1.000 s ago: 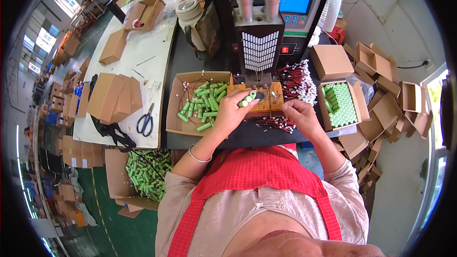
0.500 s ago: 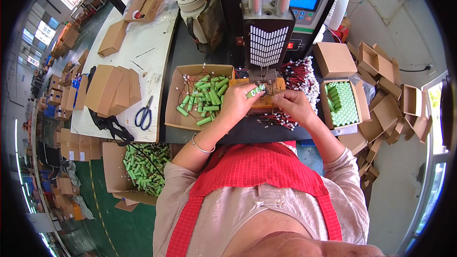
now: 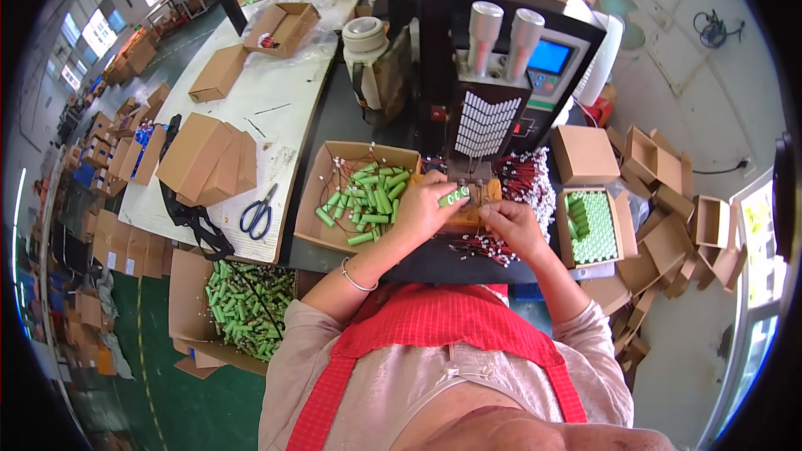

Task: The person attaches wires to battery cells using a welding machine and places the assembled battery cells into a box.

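My left hand [image 3: 420, 213] is closed around a few green cylindrical battery cells [image 3: 454, 196], held side by side with their ends facing right. They sit just below the electrodes of a black spot welder [image 3: 489, 121], over an orange-brown work block [image 3: 458, 224]. Close by on the right, my right hand [image 3: 516, 225] pinches with thumb and forefinger; what it holds is too small to make out. Red wire leads with white connectors [image 3: 535, 188] are heaped behind and beside it. Left of my left hand, a cardboard box [image 3: 322, 230] contains loose green cells with wires.
At right stands a box of upright green cells [image 3: 595, 238] beside a closed carton [image 3: 585, 154]. Blue-handled scissors [image 3: 257, 213] lie on the white table [image 3: 280, 129]. A large flask [image 3: 365, 58] is by the welder. A bigger box [image 3: 188, 296] of cells is low at left.
The head view has shifted, so the bench appears lower in the picture. Both hands stay almost in place at the welder, with the cells still in my left hand.
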`<action>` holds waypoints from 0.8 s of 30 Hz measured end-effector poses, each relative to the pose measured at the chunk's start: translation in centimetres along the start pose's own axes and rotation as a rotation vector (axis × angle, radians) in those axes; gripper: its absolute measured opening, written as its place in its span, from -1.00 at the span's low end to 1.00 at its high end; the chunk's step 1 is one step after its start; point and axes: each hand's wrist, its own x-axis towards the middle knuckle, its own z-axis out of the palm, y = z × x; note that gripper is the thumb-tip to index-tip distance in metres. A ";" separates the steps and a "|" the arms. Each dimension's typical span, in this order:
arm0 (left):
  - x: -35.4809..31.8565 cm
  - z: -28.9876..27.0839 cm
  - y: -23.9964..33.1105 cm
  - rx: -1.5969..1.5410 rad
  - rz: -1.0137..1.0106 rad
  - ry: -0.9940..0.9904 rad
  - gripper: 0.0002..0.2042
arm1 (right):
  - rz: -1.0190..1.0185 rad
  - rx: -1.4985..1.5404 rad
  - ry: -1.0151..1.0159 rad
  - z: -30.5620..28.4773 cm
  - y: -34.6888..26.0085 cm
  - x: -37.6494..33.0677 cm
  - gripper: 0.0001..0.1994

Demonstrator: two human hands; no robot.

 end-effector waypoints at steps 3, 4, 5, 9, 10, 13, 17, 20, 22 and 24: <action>-0.1 -0.4 0.6 -0.024 -0.028 0.005 -0.77 | -0.032 0.033 0.019 0.2 0.0 -0.1 -0.80; -0.2 -0.5 0.6 -0.053 -0.017 0.015 -0.77 | -0.030 0.036 0.016 0.2 0.1 -0.2 -0.80; -0.8 -0.7 0.9 -0.107 -0.074 -0.028 -0.75 | -0.030 0.036 0.025 0.4 0.0 -0.5 -0.80; -1.4 -1.8 1.8 -0.392 -0.341 -0.154 -0.75 | -0.022 0.103 0.048 0.7 -0.6 -1.2 -0.85; -1.5 -2.4 2.3 -0.490 -0.487 -0.201 -0.76 | -0.045 0.170 0.055 0.7 -0.6 -1.2 -0.85; -2.0 -3.0 1.8 -0.797 -0.625 -0.241 -0.70 | -0.026 0.135 0.063 0.9 -0.8 -1.4 -0.85; -1.7 -3.1 1.4 -1.132 -0.705 -0.241 -0.77 | -0.085 0.069 0.072 1.0 -0.4 -0.7 -0.84; -1.3 -2.2 1.0 -0.697 -0.476 -0.113 -0.83 | -0.069 0.082 0.083 1.3 -0.9 -0.3 -0.83; -0.7 -1.3 0.7 -0.508 -0.345 -0.013 -0.78 | -0.058 0.104 0.092 1.3 -1.3 0.2 -0.82; -0.7 -1.3 0.9 -0.414 -0.331 -0.094 -0.77 | -0.057 0.135 0.090 1.4 -1.2 0.5 -0.81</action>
